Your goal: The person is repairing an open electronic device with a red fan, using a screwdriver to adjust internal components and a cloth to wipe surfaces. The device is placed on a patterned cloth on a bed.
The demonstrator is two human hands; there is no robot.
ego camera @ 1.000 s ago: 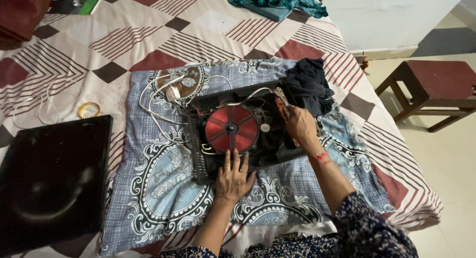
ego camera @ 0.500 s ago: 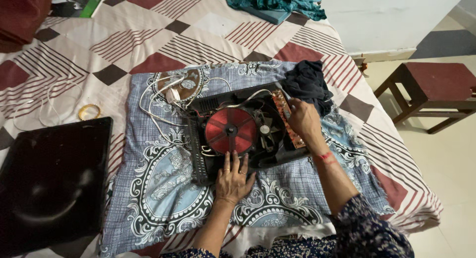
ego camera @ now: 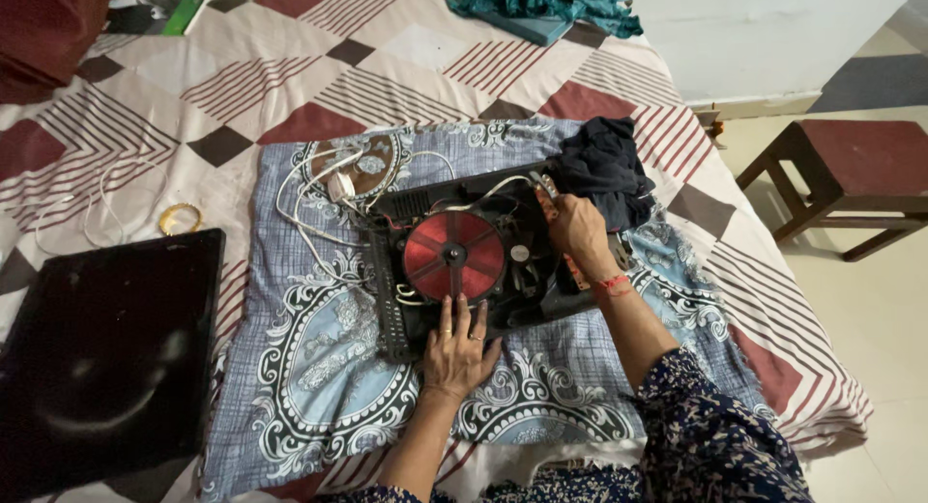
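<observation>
An opened black induction cooktop base [ego camera: 406, 310] lies on a blue patterned cloth [ego camera: 319, 387] on the bed, its round red coil [ego camera: 454, 257] showing in the middle. My left hand [ego camera: 457, 344] rests flat on the near edge of the base, fingers spread. My right hand [ego camera: 578, 228] is closed over the circuit board strip [ego camera: 572, 269] at the right side of the base; whether it holds a tool is hidden. White cable [ego camera: 309, 199] trails from the far left of the base.
A black glass top panel [ego camera: 101, 358] lies at the left. A dark cloth [ego camera: 604, 165] is bunched behind the base. A yellow bangle [ego camera: 180, 218] sits near the panel. A red-topped wooden stool [ego camera: 851, 170] stands on the floor to the right. Teal fabric [ego camera: 551, 0] lies at the far edge.
My right hand has shifted slightly along the board at the right of the base. The left hand stays flat on the near edge.
</observation>
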